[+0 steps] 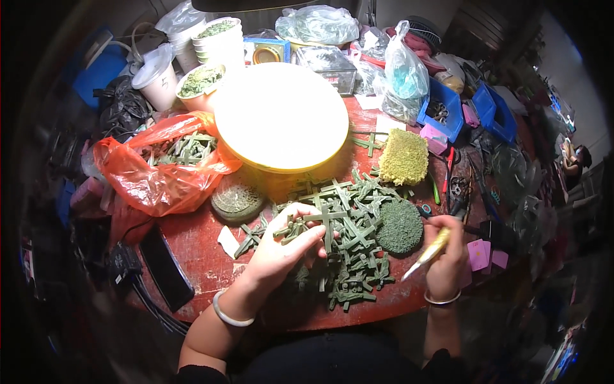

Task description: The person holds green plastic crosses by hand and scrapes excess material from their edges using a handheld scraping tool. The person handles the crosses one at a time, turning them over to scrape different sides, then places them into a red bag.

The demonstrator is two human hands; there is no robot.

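Observation:
My left hand [278, 253] is closed around a small green cross [327, 221], pinched upright between thumb and fingers. Several little green pieces [291, 230] lie in the curl of that same hand. A slim, pointed tool [430, 251] with a yellowish body and a whitish tip is gripped in my right hand [446, 256]; its tip points down and to the left, apart from the cross. Between my hands spreads a heap of green crosses and figure-like pieces [358, 256]. A round, dark green, rough-textured pad [400, 227] sits by the heap, left of my right hand.
Beyond the heap glows a large round white lamp-like disc [281, 115]. An orange plastic bag [153, 185] of green pieces stands left, near a dark phone [166, 269]. A yellow textured block [403, 157], blue bins [441, 109] and pliers-like tools lie right. White buckets [217, 45] stand behind.

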